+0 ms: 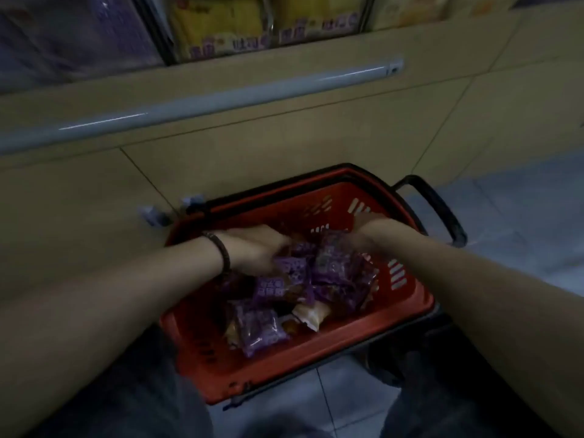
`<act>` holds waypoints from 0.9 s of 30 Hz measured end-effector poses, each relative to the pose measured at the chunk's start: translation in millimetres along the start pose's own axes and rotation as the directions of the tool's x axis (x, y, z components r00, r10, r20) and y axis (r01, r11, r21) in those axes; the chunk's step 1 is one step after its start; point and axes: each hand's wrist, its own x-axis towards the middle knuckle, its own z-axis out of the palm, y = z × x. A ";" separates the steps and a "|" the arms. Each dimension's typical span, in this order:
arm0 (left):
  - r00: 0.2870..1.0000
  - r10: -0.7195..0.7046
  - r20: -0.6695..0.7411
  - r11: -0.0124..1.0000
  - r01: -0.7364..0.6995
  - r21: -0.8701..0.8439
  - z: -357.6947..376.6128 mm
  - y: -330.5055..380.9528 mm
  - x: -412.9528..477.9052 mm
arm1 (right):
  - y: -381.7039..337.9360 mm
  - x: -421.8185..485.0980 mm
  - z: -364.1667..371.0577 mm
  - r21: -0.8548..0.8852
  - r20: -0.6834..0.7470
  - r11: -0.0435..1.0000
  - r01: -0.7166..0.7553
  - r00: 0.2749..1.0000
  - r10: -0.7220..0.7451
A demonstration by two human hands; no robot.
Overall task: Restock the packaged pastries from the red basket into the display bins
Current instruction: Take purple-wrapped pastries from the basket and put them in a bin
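Note:
A red basket (278, 374) sits on the floor between my knees, holding several purple-wrapped packaged pastries (262, 331) and a few pale ones. Both my arms reach down into it. My left hand (252, 248), with a dark bracelet at the wrist, is buried among the packets at the back left, its fingers hidden by them. My right hand (368, 224) is in the back right of the basket, behind a raised purple packet (335, 260); the hand is blurred and its fingers are hidden. Display bins (221, 30) with yellow and purple packs show at the top.
A beige cabinet front (316, 128) with a long grey rail (221, 96) stands right behind the basket. The basket's black handle (439, 210) sticks out to the right. Grey floor tiles lie at right and below.

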 end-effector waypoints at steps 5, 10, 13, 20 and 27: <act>0.999 -0.023 -0.034 0.998 0.021 -0.061 42.6 -18.9 23.9 | 12.3 18.6 22.4 0.203 0.033 0.977 -0.069 0.997 0.064; 0.988 -0.055 -0.141 0.997 0.063 0.049 71.1 -25.2 38.8 | 15.3 36.0 36.8 0.412 0.037 0.901 -0.136 0.990 0.133; 0.986 -0.085 -0.144 0.996 0.085 -0.005 79.3 -26.7 40.4 | 16.2 40.8 43.8 0.475 0.032 0.868 -0.144 0.989 0.146; 0.972 -0.216 0.094 0.963 0.228 -0.142 68.4 -30.7 41.5 | 7.9 33.4 26.2 0.627 0.084 0.754 -0.195 0.979 0.183; 0.938 -0.306 0.162 0.797 0.345 -0.496 26.5 -27.6 29.7 | 2.0 22.2 9.4 0.594 -0.084 0.803 0.058 0.996 -0.010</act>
